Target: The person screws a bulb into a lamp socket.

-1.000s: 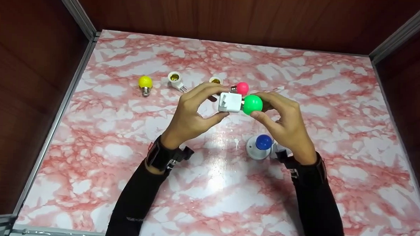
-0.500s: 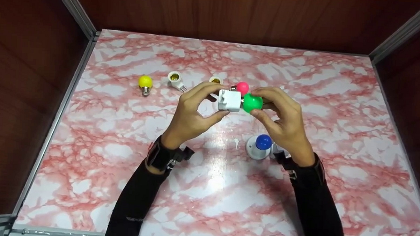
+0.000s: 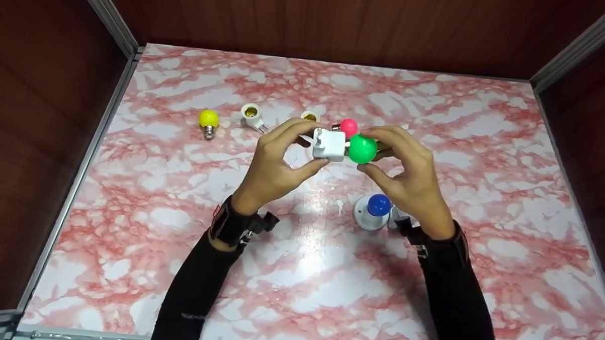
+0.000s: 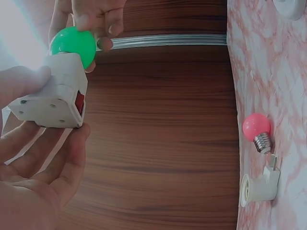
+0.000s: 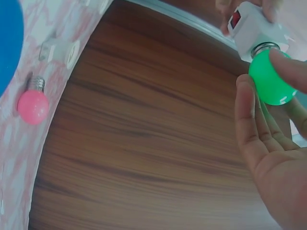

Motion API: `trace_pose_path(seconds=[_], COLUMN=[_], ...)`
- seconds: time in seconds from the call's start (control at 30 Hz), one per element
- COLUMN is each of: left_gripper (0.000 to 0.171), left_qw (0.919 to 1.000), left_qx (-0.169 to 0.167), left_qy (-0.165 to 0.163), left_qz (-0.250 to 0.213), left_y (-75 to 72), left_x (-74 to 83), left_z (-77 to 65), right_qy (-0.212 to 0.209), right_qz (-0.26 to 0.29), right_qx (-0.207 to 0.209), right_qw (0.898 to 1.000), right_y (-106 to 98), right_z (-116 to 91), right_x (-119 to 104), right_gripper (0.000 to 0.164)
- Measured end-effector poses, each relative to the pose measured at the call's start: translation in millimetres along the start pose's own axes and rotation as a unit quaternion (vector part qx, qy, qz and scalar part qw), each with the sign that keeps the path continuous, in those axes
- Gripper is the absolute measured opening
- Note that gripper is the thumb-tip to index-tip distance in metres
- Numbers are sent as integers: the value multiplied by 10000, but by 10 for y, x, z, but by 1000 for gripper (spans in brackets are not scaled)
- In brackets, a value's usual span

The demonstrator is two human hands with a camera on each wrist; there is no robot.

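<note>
Above the table my left hand (image 3: 277, 164) grips a white plug-in lamp socket (image 3: 329, 145) between thumb and fingers. A red switch (image 4: 80, 101) shows on its side in the left wrist view. The green light bulb (image 3: 362, 149) sits in the socket's mouth, and part of its metal screw base (image 5: 265, 47) is visible in the right wrist view. My right hand (image 3: 408, 178) holds this bulb, thumb on one side and fingers on the other.
On the marbled table (image 3: 298, 290) lie a yellow bulb (image 3: 209, 120), a pink bulb (image 3: 349, 127) and two white plug sockets, one angled (image 3: 253, 115), one partly hidden (image 3: 310, 115). A blue bulb (image 3: 380, 205) stands on a round white base (image 3: 367, 220) near my right wrist.
My right thumb and fingers have shifted their hold around the green bulb. The socket and bulb have moved slightly up and left; the left hand stays nearly in place.
</note>
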State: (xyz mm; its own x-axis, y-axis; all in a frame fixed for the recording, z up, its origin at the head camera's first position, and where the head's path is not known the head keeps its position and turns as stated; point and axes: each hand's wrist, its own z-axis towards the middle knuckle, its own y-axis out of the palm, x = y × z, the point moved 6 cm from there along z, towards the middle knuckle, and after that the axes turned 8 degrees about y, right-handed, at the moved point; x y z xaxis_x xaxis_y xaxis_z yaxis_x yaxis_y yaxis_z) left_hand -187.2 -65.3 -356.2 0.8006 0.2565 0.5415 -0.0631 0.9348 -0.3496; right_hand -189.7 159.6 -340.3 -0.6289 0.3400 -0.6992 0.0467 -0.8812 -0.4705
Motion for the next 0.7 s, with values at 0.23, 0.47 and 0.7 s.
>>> trace_pose_path(seconds=[0.23, 0.47, 0.7], left_gripper=[47, 46, 45], left_qw=[9998, 9996, 9994], left_qx=[37, 58, 83], left_qy=[155, 226, 272], left_qz=[-101, -142, -184], left_y=[-1, -4, -4], left_x=[26, 35, 33], left_z=[15, 16, 16], right_qy=[132, 331, 515], right_qz=[-75, -115, -151], right_qx=[-147, -300, -436], right_qw=[9998, 9989, 9976], right_y=[-21, -10, 3], right_z=[-4, -11, -10], right_x=[14, 66, 77], right_gripper=[57, 59, 57])
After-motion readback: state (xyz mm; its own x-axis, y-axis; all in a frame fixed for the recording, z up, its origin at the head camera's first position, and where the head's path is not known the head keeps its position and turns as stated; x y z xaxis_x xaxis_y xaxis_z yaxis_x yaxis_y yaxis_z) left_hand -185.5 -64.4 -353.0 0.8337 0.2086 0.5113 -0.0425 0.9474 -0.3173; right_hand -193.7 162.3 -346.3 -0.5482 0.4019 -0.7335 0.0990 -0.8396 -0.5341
